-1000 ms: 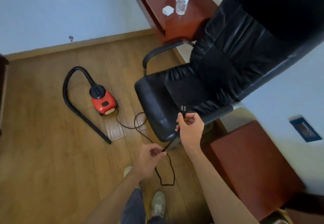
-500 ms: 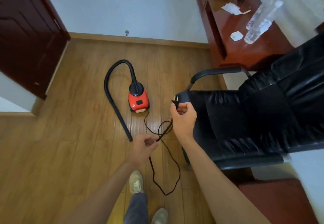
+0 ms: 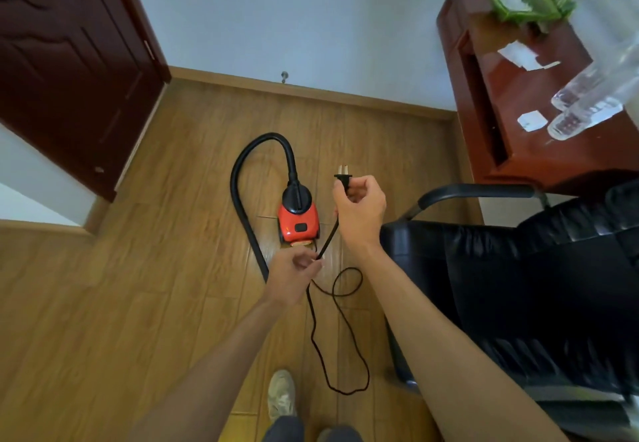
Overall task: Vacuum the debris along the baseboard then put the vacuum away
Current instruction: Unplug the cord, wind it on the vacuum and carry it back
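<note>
A small red vacuum (image 3: 298, 223) stands on the wooden floor ahead of me, its black hose (image 3: 242, 178) arching up and back down to the left. My right hand (image 3: 359, 211) holds the black plug (image 3: 343, 178) with its prongs pointing up. My left hand (image 3: 294, 274) pinches the black power cord (image 3: 340, 331) lower down, so a short stretch runs taut between the hands. The remaining cord hangs in loops to the floor near my feet. The wooden baseboard (image 3: 311, 90) runs along the white wall beyond the vacuum.
A black leather office chair (image 3: 518, 279) stands close on my right. A red-brown desk (image 3: 511, 102) with clear bottles and papers sits at the back right. A dark wooden door (image 3: 69, 61) is at the left. A door stop (image 3: 284, 76) sticks out of the baseboard.
The view has swung left from the chair toward the vacuum and door. Both hands keep their hold on the cord; the plug is now raised in front of the vacuum.
</note>
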Action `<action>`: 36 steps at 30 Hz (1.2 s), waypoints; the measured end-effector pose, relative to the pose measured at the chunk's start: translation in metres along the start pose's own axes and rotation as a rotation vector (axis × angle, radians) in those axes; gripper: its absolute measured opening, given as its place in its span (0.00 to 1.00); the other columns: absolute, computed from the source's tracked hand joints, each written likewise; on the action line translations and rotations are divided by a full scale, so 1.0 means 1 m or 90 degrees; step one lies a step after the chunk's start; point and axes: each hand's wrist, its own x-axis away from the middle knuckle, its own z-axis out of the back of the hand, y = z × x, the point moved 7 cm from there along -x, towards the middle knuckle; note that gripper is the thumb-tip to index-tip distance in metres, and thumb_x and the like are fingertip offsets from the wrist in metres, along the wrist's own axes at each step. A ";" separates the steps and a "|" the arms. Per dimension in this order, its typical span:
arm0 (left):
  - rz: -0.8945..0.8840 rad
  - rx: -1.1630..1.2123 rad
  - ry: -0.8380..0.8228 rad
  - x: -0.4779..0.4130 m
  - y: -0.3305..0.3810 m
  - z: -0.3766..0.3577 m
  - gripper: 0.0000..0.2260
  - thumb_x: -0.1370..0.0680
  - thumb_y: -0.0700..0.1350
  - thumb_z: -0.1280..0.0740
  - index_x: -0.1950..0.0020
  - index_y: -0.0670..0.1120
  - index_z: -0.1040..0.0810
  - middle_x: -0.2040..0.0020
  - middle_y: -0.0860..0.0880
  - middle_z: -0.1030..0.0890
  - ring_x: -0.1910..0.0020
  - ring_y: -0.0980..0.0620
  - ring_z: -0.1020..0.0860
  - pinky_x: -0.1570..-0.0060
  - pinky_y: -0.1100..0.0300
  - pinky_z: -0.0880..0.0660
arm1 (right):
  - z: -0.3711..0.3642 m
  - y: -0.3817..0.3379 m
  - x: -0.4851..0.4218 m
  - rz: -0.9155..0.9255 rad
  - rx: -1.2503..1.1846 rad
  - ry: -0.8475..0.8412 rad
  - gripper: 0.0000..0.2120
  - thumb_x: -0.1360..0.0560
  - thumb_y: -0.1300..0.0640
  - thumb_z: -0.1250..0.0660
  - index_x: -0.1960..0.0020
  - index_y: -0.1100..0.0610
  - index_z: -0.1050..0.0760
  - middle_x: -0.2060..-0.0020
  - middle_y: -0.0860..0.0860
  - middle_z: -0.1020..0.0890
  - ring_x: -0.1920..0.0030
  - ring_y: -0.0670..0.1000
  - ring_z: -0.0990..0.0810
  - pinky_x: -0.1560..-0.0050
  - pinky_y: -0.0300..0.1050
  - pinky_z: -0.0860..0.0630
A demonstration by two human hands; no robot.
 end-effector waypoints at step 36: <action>0.212 0.040 0.104 -0.284 -0.048 -0.027 0.05 0.26 0.46 0.25 0.60 0.54 0.20 0.66 0.52 0.18 0.64 0.51 0.18 0.60 0.48 0.18 | -0.160 0.128 -0.306 -0.158 -0.014 -0.124 0.06 0.24 0.58 0.30 0.52 0.60 0.26 0.63 0.57 0.19 0.68 0.49 0.20 0.70 0.39 0.23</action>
